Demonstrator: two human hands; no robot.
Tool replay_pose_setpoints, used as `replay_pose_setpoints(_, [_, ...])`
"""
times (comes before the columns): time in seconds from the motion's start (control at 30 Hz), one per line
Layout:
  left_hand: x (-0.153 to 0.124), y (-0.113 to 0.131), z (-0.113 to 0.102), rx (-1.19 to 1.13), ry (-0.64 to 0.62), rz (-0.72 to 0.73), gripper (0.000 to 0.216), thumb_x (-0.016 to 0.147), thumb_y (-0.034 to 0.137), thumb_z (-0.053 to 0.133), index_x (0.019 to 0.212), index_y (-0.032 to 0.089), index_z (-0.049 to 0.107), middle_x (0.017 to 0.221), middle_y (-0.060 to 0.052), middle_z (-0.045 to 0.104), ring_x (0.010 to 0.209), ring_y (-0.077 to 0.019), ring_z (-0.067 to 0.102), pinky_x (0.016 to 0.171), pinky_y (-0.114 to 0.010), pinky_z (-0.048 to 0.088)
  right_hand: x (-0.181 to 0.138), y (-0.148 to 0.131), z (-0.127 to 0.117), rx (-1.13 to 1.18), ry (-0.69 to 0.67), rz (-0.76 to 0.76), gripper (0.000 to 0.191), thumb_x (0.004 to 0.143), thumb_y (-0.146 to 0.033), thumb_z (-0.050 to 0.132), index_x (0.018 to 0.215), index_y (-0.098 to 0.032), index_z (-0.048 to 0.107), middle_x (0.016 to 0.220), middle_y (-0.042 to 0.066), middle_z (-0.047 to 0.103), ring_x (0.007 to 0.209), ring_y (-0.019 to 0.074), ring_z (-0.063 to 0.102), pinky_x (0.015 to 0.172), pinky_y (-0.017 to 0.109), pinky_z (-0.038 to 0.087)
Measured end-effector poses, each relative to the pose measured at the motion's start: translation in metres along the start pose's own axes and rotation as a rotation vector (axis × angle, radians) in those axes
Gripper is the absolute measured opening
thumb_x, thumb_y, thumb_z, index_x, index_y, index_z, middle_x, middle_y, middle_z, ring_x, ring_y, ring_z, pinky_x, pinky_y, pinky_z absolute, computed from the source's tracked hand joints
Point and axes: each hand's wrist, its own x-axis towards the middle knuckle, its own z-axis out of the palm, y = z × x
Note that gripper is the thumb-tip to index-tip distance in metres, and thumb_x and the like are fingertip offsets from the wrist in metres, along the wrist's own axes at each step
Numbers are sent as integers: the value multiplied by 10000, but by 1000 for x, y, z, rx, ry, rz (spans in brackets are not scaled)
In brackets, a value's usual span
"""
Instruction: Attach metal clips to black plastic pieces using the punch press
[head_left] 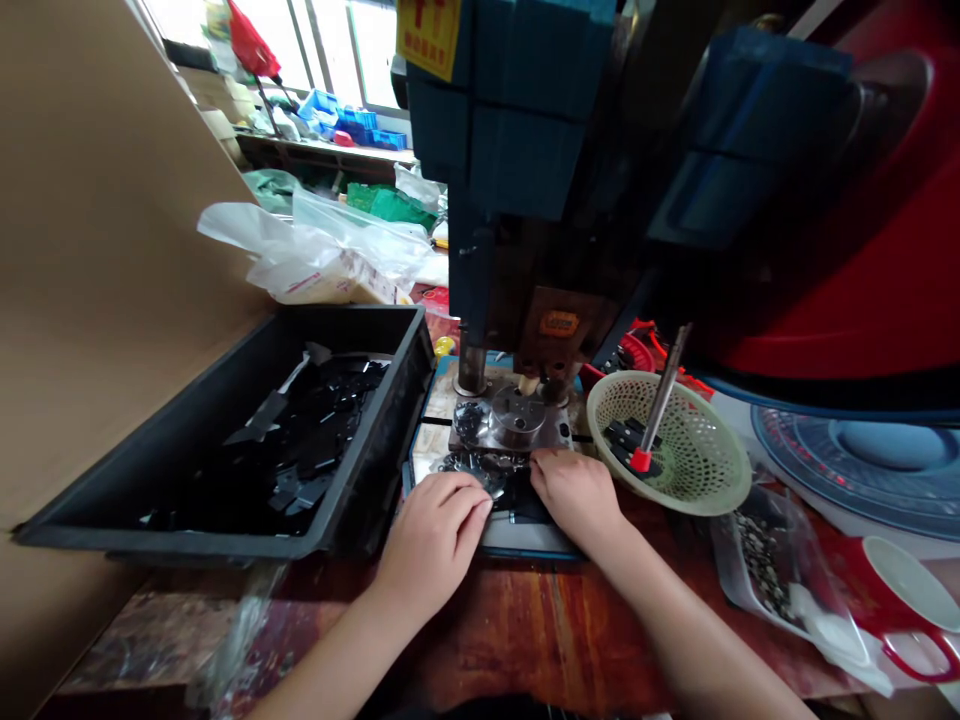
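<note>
My left hand (439,525) rests at the front of the press's base with its fingers curled and closed. Whatever its fingertips may pinch is hidden. Across from it, my right hand (576,490) is closed too, its fingertips at the front edge of the metal die (514,420). Flat black pieces (521,497) lie between the two hands, close to the right fingers; I cannot tell if that hand grips one. Small shiny bits lie along the die's front edge. Above the die stands the blue press (517,150).
To the left, a black bin (300,545) holds many dark flat pieces. A pale green basket (697,470) with black parts and a red-tipped metal rod (667,395) sits right. Beyond it are a container of small metal parts (765,560) and a red mug (874,590).
</note>
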Motion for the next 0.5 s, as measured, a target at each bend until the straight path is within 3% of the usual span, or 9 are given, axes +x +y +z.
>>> replay_pose_setpoints(0.27, [-8, -8, -10, -67, 57, -105, 121, 897, 217, 495, 912, 203, 615, 951, -37, 607, 923, -192, 549, 842, -355, 431, -6, 9, -8, 142, 66, 93, 155, 873, -246, 501, 827, -225, 647, 775, 7, 707, 720, 176, 655, 578, 259, 345])
replay_pose_setpoints(0.5, [-10, -9, -9, -111, 41, -144, 129, 901, 232, 488, 903, 215, 616, 955, -29, 610, 929, -191, 553, 843, -349, 432, 16, 7, -21, 198, 257, 163, 182, 880, -275, 486, 867, -228, 661, 765, 11, 705, 700, 170, 649, 597, 251, 364])
